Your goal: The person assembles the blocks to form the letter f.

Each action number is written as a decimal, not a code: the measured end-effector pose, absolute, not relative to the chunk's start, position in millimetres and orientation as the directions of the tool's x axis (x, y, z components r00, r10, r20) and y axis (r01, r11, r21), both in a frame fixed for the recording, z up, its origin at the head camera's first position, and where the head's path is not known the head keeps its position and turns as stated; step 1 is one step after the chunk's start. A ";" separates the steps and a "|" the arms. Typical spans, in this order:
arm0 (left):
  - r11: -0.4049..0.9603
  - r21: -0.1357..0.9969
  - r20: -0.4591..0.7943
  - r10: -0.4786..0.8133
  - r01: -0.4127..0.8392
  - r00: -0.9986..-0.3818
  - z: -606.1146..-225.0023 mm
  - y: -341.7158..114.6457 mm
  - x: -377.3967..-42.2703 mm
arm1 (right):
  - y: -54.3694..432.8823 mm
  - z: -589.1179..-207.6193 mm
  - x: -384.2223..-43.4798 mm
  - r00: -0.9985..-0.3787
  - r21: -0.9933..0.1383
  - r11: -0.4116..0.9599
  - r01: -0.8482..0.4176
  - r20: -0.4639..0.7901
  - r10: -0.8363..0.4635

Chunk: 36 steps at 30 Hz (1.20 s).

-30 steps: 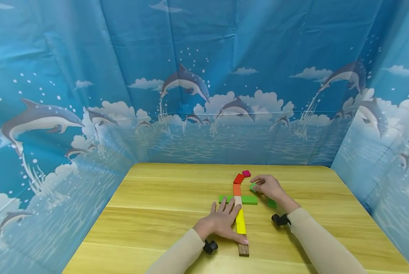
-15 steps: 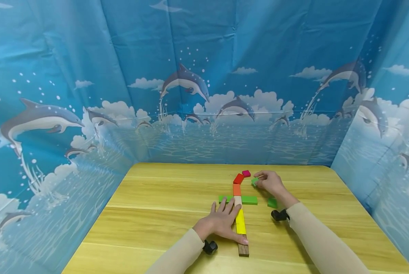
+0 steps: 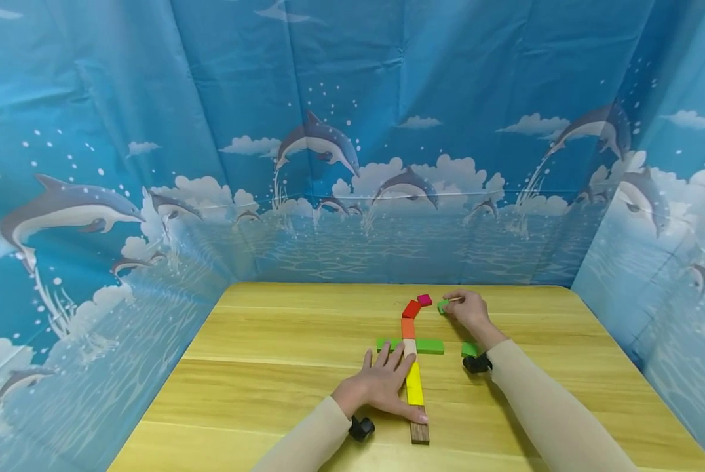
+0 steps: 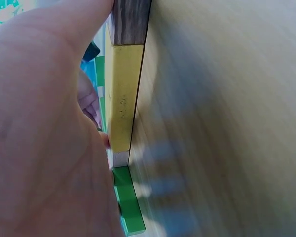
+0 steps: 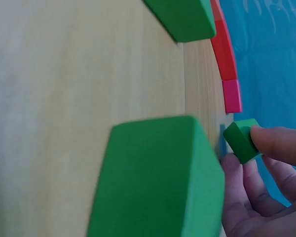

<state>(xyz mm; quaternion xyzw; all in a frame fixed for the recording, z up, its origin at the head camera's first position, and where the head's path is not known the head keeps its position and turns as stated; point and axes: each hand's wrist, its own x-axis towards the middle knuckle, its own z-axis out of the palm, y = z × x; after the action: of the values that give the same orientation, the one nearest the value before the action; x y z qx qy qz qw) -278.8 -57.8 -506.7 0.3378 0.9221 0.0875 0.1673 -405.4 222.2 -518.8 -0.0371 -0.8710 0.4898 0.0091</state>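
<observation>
My right hand (image 3: 469,311) pinches a small green block (image 5: 242,141) between thumb and fingers, just right of a magenta block (image 3: 424,300) at the far end of a block row. The left hand (image 3: 379,385) lies with spread fingers over the row's near half. Its thumb is on the dark brown block (image 3: 420,434), and the fingertips reach the white block (image 3: 409,347) and the left green block (image 4: 129,200). Between them runs a yellow block (image 3: 414,385). Beyond the white one come an orange block (image 3: 408,328) and a tilted red block (image 3: 411,309).
Another green block (image 3: 430,346) extends right from the white one. A separate green block (image 3: 468,349) lies on the wooden table (image 3: 258,380) beside my right wrist camera (image 3: 476,364). Behind the table's far edge hangs a blue dolphin curtain (image 3: 329,249).
My right hand has moved away and slightly right with the small green block, from beside the orange block to beside the magenta one. The left hand stays in place.
</observation>
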 end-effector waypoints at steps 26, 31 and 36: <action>0.759 0.263 -0.249 0.649 0.595 -0.719 -498.9 -56.1 -278.8 | 215.6 -518.4 -434.7 -0.985 -0.861 0.487 0.143 -0.074 0.159; 0.765 0.245 -0.254 0.644 0.596 -0.722 -500.3 -55.1 -279.6 | 215.6 -521.2 -438.7 -0.983 -0.843 0.517 0.151 -0.075 0.165; 0.771 0.241 -0.252 0.637 0.590 -0.729 -501.8 -55.6 -279.8 | 214.5 -524.5 -441.8 -0.983 -0.828 0.542 0.145 -0.058 0.175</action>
<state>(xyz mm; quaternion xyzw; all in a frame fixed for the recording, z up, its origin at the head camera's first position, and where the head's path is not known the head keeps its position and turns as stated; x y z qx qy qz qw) -279.8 -55.6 -501.8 0.3308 0.9269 0.0723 0.1619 -441.8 214.5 -524.5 -0.0912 -0.8780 0.4696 0.0160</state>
